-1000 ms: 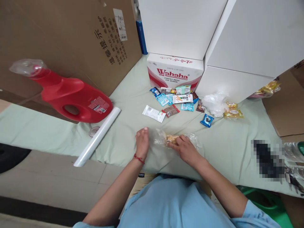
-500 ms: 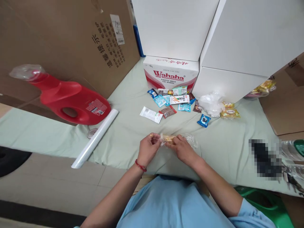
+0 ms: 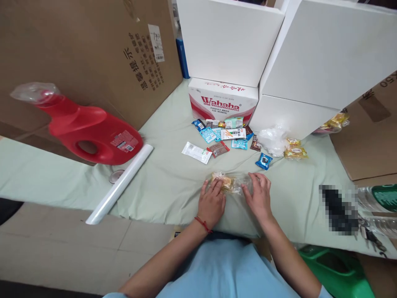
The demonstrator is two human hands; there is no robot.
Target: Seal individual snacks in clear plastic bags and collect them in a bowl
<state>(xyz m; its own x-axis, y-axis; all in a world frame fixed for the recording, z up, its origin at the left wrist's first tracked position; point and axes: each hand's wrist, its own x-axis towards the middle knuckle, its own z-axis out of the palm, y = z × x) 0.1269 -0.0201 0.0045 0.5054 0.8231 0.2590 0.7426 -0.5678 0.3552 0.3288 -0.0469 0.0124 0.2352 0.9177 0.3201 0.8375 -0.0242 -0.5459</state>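
Observation:
A golden snack packet [image 3: 228, 182] in clear plastic lies on the green cloth near the front edge. Across its left part rest the fingers of my left hand [image 3: 212, 203], holding it against the cloth. My right hand [image 3: 259, 194] is at the loose clear plastic film [image 3: 241, 185] on the packet's right end, its thumb and fingers apart and touching the film. Farther back lie a blue packet [image 3: 264, 161], a white packet [image 3: 196, 152] and a brown-and-red packet [image 3: 218, 149].
A red jug [image 3: 96, 130] and a white roll [image 3: 120, 184] lie at the left. Several snack packets lie before the Wahaha box [image 3: 221, 100]. A crumpled plastic bag [image 3: 273, 140] and yellow packets [image 3: 295, 152] lie right. Clear bottles [image 3: 367, 198] and keys [image 3: 370, 238] are far right.
My left hand has moved from pinching the packet's left end to lying over it. My right hand has left the packet's body and shifted right to the film.

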